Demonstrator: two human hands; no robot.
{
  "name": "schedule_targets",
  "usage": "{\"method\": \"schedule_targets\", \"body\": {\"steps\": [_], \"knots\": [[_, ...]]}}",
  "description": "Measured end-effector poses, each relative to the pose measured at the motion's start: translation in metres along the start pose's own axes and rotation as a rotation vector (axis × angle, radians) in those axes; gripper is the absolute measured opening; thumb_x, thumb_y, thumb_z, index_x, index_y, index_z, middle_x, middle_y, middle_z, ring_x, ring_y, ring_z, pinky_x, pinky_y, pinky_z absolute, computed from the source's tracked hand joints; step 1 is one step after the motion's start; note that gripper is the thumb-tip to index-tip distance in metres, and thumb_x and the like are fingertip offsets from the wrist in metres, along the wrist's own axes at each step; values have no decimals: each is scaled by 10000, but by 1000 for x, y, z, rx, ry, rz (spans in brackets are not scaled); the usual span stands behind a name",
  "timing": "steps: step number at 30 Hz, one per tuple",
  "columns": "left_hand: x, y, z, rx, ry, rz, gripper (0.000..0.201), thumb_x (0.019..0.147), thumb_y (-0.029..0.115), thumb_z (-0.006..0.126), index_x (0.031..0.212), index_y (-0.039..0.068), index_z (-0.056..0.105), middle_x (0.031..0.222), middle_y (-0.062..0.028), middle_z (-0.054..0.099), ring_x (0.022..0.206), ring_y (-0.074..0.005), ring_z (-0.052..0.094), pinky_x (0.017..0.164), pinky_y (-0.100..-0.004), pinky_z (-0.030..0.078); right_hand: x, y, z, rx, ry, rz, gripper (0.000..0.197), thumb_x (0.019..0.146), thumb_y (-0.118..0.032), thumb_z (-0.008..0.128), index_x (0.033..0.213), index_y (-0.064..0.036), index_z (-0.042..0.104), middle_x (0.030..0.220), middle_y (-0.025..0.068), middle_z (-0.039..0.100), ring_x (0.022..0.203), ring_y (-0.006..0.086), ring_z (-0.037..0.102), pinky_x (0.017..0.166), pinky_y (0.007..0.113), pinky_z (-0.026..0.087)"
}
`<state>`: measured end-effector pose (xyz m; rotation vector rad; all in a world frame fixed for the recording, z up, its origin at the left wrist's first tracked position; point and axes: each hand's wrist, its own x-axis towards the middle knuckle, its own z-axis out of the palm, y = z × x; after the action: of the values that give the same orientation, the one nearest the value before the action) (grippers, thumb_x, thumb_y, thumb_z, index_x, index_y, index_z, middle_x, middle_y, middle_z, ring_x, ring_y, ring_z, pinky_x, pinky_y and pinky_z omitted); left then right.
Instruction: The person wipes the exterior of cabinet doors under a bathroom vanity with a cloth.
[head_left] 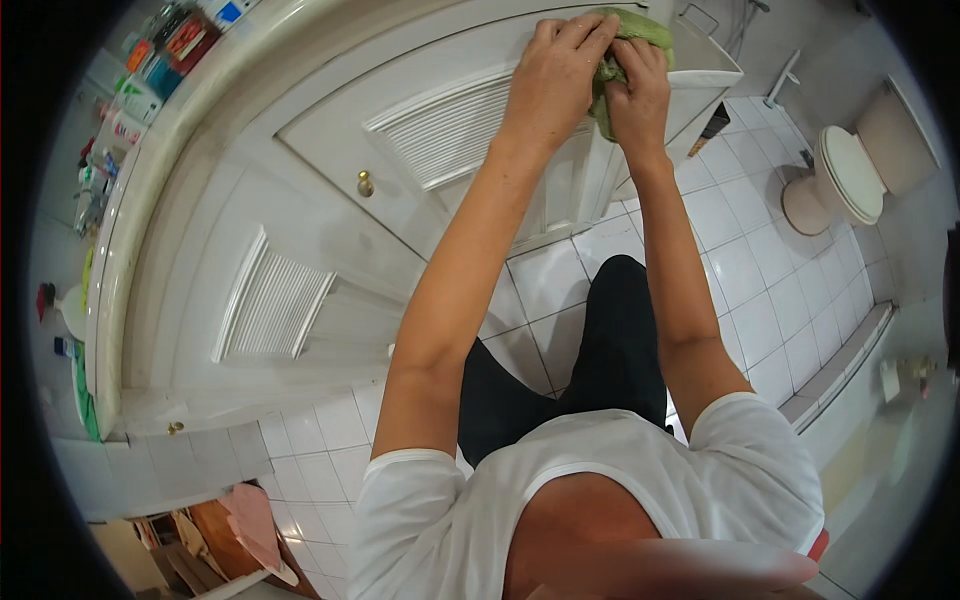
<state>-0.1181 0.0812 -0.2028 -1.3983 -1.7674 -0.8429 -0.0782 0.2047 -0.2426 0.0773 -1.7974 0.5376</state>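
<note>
Both my arms stretch out to the upper corner of a white vanity cabinet (320,135). My left hand (560,80) has its fingers bent over a bunched green cloth (645,28). Right beside it, my right hand (640,98) closes on the same cloth, its fingers curled into the folds. One end of the cloth hangs down between the two hands. Below my left hand is a cabinet door with a slatted white panel (450,130) and a brass knob (365,183). The fingertips are partly covered by the cloth.
Bottles and jars (185,38) line the curved countertop (150,190) on the left. A toilet (850,175) stands on the white tiled floor (770,255) to the right. A low tiled ledge (840,365) runs near it. A pink cloth (252,525) hangs at the lower left.
</note>
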Motion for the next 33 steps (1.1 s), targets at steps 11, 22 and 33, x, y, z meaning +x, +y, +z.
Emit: {"method": "schedule_targets", "body": {"steps": [11,22,33], "knots": [[-86,-33,-139,410,193,-444,382,771,-82,512,1085,41,693,1031,-135,678,952,-316,605,869,-383,467,-10,-154,118,234,-44,-284,134,701,-159,585,797,-84,641,802,59,593,820,269,549,717,422,433],[-5,10,-4,16,77,-256,373,760,-18,547,1126,27,603,1065,-135,612,975,-356,533,849,-420,456,18,-15,9,-130,-104,-60,320,641,56,558,934,-41,640,835,96,590,906,328,545,790,423,441],[-83,-29,-109,497,242,-395,305,764,-57,526,1024,27,660,982,-122,657,912,-336,586,833,-403,476,-18,-112,100,459,-306,-270,425,730,-15,586,1154,-29,574,1121,195,602,1122,313,539,1012,423,382]]}}
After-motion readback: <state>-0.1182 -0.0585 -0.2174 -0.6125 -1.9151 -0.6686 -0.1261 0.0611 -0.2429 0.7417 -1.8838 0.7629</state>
